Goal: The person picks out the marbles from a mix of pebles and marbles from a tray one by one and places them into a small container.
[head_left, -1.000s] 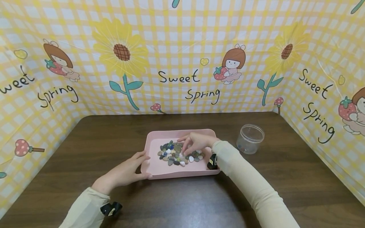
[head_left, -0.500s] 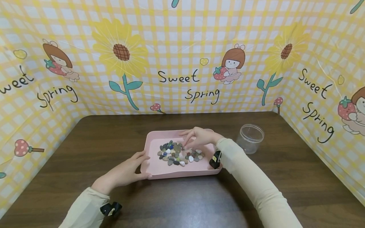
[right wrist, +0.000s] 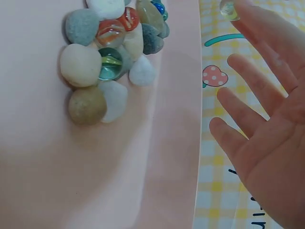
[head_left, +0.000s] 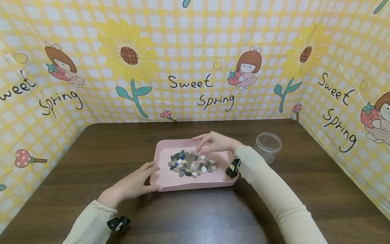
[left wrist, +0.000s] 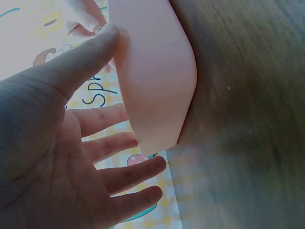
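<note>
A shallow pink tray rests on the table, bearing a loose spread of pebbles and glass marbles. At its near left corner, my left hand touches the tray with fingers spread and mostly straight; the thumb lies at the rim. My right hand, raised over the tray's back right part, pinches a clear glass marble with a yellow-green core at its fingertips. Its other fingers are spread. Part of the pinch is cut off in the right wrist view.
To the right of the tray stands a clear round jar without a lid, close behind my right wrist. The dark wooden table extends around the tray. Yellow checked cloth walls the back and both sides.
My right hand has lifted out of the pebbles and moved back and right with the marble, uncovering stones beneath. The small blue item seen low in the jar earlier is now hidden. My left hand stays put.
</note>
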Demonstrator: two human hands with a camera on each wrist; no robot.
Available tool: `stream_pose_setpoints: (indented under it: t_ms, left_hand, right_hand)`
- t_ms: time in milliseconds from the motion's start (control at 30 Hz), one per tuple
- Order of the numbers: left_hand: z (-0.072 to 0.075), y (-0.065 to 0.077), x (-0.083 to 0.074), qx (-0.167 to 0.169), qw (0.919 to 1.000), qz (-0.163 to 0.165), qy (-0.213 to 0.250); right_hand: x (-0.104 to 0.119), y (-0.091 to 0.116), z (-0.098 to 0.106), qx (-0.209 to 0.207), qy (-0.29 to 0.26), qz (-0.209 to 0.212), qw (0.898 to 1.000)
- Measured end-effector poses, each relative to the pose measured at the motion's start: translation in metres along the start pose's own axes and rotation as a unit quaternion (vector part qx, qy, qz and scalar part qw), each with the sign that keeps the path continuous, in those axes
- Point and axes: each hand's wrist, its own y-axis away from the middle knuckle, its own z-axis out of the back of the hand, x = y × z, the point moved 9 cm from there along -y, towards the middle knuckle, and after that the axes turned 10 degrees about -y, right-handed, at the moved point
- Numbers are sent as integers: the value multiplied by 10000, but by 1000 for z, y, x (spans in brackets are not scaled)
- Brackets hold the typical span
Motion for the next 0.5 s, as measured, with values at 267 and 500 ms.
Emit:
stream_pose_setpoints:
  t_ms: [267,500]
  left_hand:
    - [0,0,-1,-4,10000,-25,4]
    - [0,0,-1,-5,10000,-41,-6]
  right_hand:
    - [3,5,7,-180,-188,-44,9997]
    - [2,8,14,-304,-130,-87,9994]
